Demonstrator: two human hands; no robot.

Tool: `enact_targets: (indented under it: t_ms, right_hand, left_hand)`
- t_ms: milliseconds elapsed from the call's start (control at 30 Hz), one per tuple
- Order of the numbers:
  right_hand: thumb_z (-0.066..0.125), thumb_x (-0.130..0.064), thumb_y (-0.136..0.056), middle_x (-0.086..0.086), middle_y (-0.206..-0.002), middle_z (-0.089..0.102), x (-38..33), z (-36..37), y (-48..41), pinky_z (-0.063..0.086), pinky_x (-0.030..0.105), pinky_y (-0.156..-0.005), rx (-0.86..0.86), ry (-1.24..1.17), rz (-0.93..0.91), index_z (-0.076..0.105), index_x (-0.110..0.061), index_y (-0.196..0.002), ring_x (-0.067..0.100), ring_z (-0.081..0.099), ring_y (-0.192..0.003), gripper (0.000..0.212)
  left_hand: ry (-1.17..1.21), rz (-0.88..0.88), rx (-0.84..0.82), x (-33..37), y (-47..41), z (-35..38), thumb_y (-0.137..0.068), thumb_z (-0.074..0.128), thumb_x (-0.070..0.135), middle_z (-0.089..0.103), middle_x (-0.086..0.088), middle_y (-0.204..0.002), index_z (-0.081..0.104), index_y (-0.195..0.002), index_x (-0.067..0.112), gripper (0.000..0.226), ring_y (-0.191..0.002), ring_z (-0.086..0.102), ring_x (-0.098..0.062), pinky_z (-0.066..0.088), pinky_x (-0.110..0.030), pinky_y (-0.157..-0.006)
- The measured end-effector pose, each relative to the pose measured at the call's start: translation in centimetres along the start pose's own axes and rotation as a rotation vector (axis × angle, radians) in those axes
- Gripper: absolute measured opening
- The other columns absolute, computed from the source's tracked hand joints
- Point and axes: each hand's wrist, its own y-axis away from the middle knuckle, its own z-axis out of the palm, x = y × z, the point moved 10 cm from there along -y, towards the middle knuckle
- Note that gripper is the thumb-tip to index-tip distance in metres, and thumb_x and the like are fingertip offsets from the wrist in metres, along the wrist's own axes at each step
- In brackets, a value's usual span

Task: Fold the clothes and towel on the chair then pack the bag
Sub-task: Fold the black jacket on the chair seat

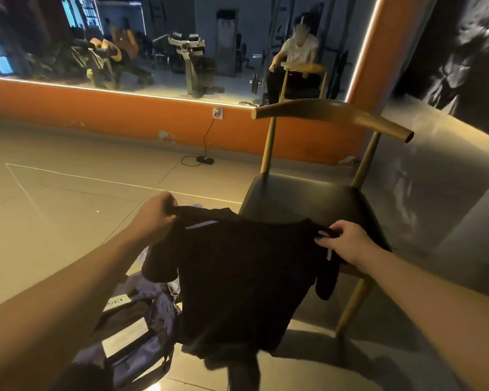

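A black T-shirt (237, 277) with small white marks hangs spread in the air in front of the chair. My left hand (156, 215) pinches its left shoulder and my right hand (347, 241) pinches its right shoulder. The shirt's hem drops to the floor and hides the chair's front left corner. The chair (311, 198) has a dark padded seat with nothing lying on its visible part, wooden legs and a curved wooden backrest. A purple-grey bag (136, 334) with dark straps lies on the floor at lower left, partly behind the shirt. Pale cloth (174, 286) shows at the bag's top.
A mirror (153, 46) in an orange wall band reflects gym machines, the chair and a seated person. A black cable runs from a wall socket (217, 113) to a power adapter (204, 159) on the tiled floor. A dark patterned wall (463, 57) stands at right.
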Motion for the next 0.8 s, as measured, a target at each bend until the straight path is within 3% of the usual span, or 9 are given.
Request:
enact_targets:
  t_ms: [100, 200, 367, 433, 533, 633, 700, 800]
  right_hand:
    - [0.084, -0.011, -0.08, 0.011, -0.098, 0.074, -1.5, 0.6, 0.6, 0.058, 0.042, -0.083, -0.158, -0.192, -0.012, 0.07, -0.011, -0.105, 0.028, 0.072, -0.091, 0.029]
    - [0.074, 0.002, -0.084, 0.015, -0.093, 0.073, -2.9, 1.4, 1.3, 0.057, 0.04, -0.074, -0.296, -0.375, 0.012, 0.068, -0.002, -0.112, 0.03, 0.071, -0.083, 0.029]
    - [0.07, 0.005, -0.086, 0.018, -0.092, 0.072, -4.3, 0.3, 1.6, 0.056, 0.036, -0.068, -0.258, -0.495, 0.036, 0.07, -0.004, -0.107, 0.029, 0.072, -0.077, 0.023]
    - [0.071, 0.004, -0.087, 0.014, -0.093, 0.073, -4.8, -0.9, 1.8, 0.054, 0.031, -0.065, -0.139, -0.427, -0.003, 0.072, -0.007, -0.103, 0.024, 0.071, -0.079, 0.019]
    - [0.076, -0.004, -0.087, 0.003, -0.091, 0.071, -5.9, -2.8, 2.1, 0.049, 0.024, -0.064, 0.074, -0.268, -0.121, 0.072, -0.013, -0.098, 0.015, 0.066, -0.085, 0.015]
    - [0.076, -0.014, -0.09, -0.003, -0.089, 0.07, -6.8, -3.9, 2.3, 0.046, 0.021, -0.066, 0.163, -0.118, -0.211, 0.073, -0.016, -0.095, 0.007, 0.062, -0.083, 0.007]
    - [0.072, -0.025, -0.094, -0.004, -0.084, 0.07, -7.3, -4.5, 2.2, 0.044, 0.023, -0.063, 0.184, 0.026, -0.257, 0.073, -0.019, -0.091, 0.007, 0.061, -0.079, 0.006]
    - [0.063, -0.041, -0.097, -0.004, -0.076, 0.066, -8.1, -4.9, 2.0, 0.041, 0.029, -0.057, 0.182, 0.373, -0.321, 0.067, -0.028, -0.08, 0.011, 0.06, -0.073, 0.022]
  left_hand:
    - [0.063, -0.087, -0.099, -0.3, 0.1, 0.3, -0.091, 0.06, -0.009, 0.062, -0.012, -0.096, 0.057, -0.098, 0.013, 0.023, -0.093, 0.06, -0.029, 0.05, -0.03, -0.071]
    - [0.083, -0.156, -0.235, -0.5, 0.9, 0.9, -0.09, 0.049, -0.02, 0.063, -0.012, -0.108, 0.062, -0.114, 0.007, 0.038, -0.103, 0.061, -0.029, 0.056, -0.036, -0.086]
    - [-0.039, -0.173, -0.405, -0.4, 2.8, 1.6, -0.089, 0.042, -0.017, 0.065, -0.008, -0.09, 0.066, -0.091, 0.012, 0.037, -0.093, 0.059, -0.026, 0.049, -0.035, -0.08]
    - [-0.057, -0.161, -0.445, -0.2, 3.5, 1.8, -0.087, 0.046, -0.013, 0.059, -0.006, -0.078, 0.061, -0.08, 0.014, 0.031, -0.084, 0.055, -0.024, 0.045, -0.032, -0.072]
    - [0.018, -0.133, -0.503, 0.6, 4.3, 2.3, -0.073, 0.06, 0.006, 0.058, -0.005, -0.076, 0.061, -0.078, 0.014, 0.009, -0.083, 0.054, -0.023, 0.043, -0.03, -0.066]
    - [0.102, -0.117, -0.547, 1.5, 4.6, 2.7, -0.091, 0.07, 0.02, 0.064, -0.005, -0.089, 0.067, -0.093, 0.012, 0.009, -0.093, 0.06, -0.025, 0.047, -0.032, -0.081]
    - [0.113, -0.112, -0.536, 2.0, 4.5, 2.8, -0.099, 0.062, 0.033, 0.067, -0.018, -0.102, 0.067, -0.102, 0.01, 0.024, -0.104, 0.063, -0.036, 0.048, -0.046, -0.1]
    - [0.103, -0.072, -0.454, 3.0, 4.1, 2.2, -0.106, 0.048, 0.025, 0.061, -0.035, -0.111, 0.065, -0.095, 0.008, 0.027, -0.116, 0.054, -0.052, 0.04, -0.058, -0.109]
